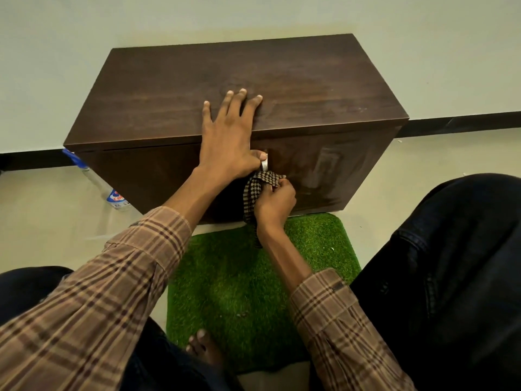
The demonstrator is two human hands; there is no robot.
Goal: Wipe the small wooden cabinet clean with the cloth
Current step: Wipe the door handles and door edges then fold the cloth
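The small dark wooden cabinet (310, 80) stands on the floor against the pale wall. My left hand (228, 136) lies flat on the front edge of its top, fingers spread, with the thumb hooked down over a metal handle (265, 165) on the front face. My right hand (275, 203) grips a bunched brown checked cloth (253, 187) and presses it against the front face just below that handle. Pale wipe streaks show on the right part of the front (324, 173).
A clear spray bottle (108, 190) with a blue top lies on the floor at the cabinet's left. A green artificial-grass mat (234, 277) lies in front of the cabinet, with my bare foot (203, 345) on it. My dark-trousered knees flank the mat.
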